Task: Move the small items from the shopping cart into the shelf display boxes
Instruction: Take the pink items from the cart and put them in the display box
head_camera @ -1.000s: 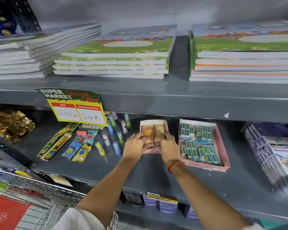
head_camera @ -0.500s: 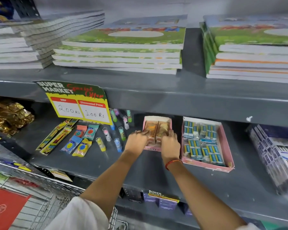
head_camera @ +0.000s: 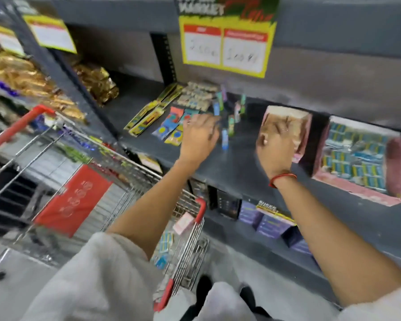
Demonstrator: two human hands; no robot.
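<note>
head view, blurred: the grey shelf (head_camera: 241, 167) runs across the frame, and the wire shopping cart (head_camera: 116, 181) with red trim stands at lower left, against the shelf edge. a few small packets (head_camera: 164, 245) lie in the cart's near corner. on the shelf, the wide pink display box (head_camera: 396, 167) at right is full of blue-and-yellow small items (head_camera: 357, 163); the narrower pink display box (head_camera: 302, 133) sits just to its left. a yellow price sign (head_camera: 227, 42) hangs from the shelf above. loose sachets (head_camera: 171, 130) and small upright tubes (head_camera: 230, 121) lie left of the boxes. the right hand (head_camera: 276, 144), red thread at the wrist, is in front of the narrow box with fingers curled; whether it grips anything cannot be told. the left hand (head_camera: 199, 135) hovers over the sachets, fingers loosely spread, holding nothing.
</note>
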